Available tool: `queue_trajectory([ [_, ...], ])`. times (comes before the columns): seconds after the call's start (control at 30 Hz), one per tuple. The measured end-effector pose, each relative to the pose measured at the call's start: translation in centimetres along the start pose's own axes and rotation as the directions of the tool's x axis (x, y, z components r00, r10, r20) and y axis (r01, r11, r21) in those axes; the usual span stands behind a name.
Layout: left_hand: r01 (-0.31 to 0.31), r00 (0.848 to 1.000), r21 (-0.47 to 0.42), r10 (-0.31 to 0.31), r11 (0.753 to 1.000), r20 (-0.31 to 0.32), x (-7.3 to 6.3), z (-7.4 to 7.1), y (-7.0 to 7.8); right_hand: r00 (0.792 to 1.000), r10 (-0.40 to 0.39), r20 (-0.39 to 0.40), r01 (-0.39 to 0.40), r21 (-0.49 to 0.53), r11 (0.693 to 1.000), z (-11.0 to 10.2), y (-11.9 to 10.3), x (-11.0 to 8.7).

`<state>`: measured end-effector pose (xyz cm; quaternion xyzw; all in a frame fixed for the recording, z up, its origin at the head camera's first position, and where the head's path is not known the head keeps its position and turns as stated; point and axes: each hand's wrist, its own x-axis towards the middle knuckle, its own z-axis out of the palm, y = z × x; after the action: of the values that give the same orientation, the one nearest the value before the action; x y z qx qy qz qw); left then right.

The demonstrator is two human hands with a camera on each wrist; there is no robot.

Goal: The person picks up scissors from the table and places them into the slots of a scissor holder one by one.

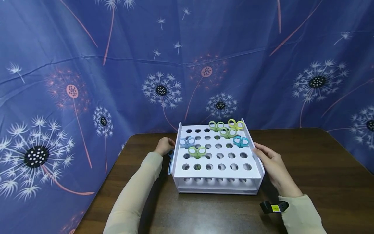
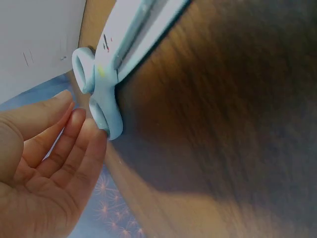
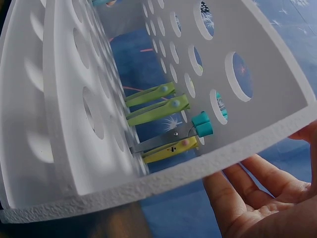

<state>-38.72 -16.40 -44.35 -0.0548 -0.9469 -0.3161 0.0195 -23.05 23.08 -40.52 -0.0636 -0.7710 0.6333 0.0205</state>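
Observation:
A white rack (image 1: 219,170) with rows of round holes stands on the table. Light blue scissors (image 2: 106,79) lie on the table by its left side. My left hand (image 1: 164,146) is at their handle loops, fingers slightly bent and a fingertip at the lower loop; no grip shows. My right hand (image 1: 274,169) rests against the rack's right side panel, its fingers (image 3: 267,178) extended along the outer face. Handles up in the holes stand pale blue scissors (image 1: 187,142), several green scissors (image 1: 197,152), yellow scissors (image 1: 236,124) and teal scissors (image 1: 241,141).
The brown wooden table (image 1: 321,169) extends to both sides of the rack. Behind it hangs a blue cloth (image 1: 257,78) with dandelion prints. A black strap device (image 1: 274,207) sits at the right wrist.

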Motion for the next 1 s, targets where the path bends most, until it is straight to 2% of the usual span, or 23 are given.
queue_trajectory([
  [0.3, 0.030, 0.999, 0.023, -0.031, 0.999, 0.022, 0.03, 0.01, -0.83, 1.000, 0.009, 0.006, -0.009, -0.023, 1.000, 0.09, 0.04, -0.01],
  [0.63, 0.004, 1.000, 0.140, -0.001, 0.990, -0.027, -0.18, 0.34, -0.80, 1.000, 0.013, 0.010, -0.013, -0.033, 0.999, 0.13, 0.06, -0.01],
  [0.87, 0.035, 0.999, 0.145, -0.030, 0.989, -0.041, 0.00, 0.57, -1.03, 1.000, 0.006, 0.005, -0.006, -0.030, 1.000, 0.16, 0.01, -0.06],
  [1.0, 0.033, 0.998, 0.150, -0.026, 0.988, -0.049, 0.07, 0.61, -0.97, 1.000, 0.007, 0.004, -0.007, -0.031, 1.000, 0.14, -0.04, -0.09],
])
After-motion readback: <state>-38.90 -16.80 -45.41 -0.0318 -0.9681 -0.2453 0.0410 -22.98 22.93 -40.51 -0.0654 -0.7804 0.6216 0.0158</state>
